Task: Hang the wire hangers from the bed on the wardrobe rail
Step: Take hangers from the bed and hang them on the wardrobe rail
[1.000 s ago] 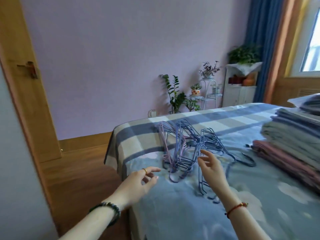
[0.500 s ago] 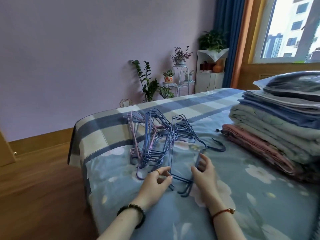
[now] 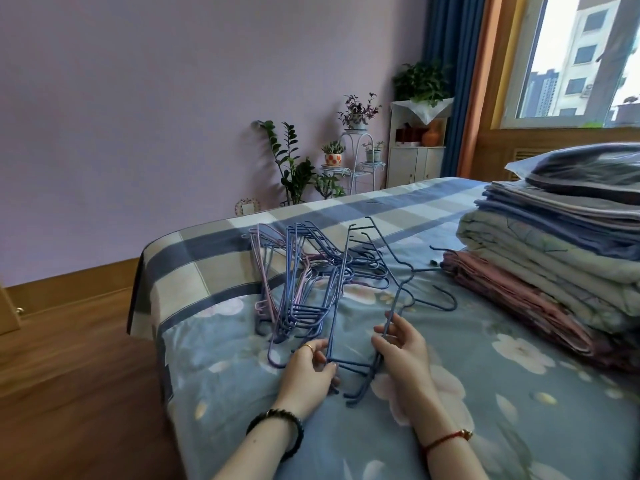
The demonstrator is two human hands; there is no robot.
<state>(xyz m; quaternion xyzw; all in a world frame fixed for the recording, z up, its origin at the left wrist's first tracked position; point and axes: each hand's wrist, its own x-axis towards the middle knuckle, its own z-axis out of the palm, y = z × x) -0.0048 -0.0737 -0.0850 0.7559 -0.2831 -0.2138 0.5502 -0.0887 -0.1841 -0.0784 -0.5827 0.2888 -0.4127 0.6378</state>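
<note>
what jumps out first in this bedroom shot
A tangled pile of blue and pink wire hangers lies on the bed, near its corner. At the pile's near edge, the left hand and right hand each grip the wire of the closest blue ones. A tall bedding stack sits on the right, and potted plants line the far wall.

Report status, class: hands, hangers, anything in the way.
Left hand and right hand each grip thin blue wire hangers. Tangled blue and pink hanger pile lies on bed. Folded bedding stack alongside.
</note>
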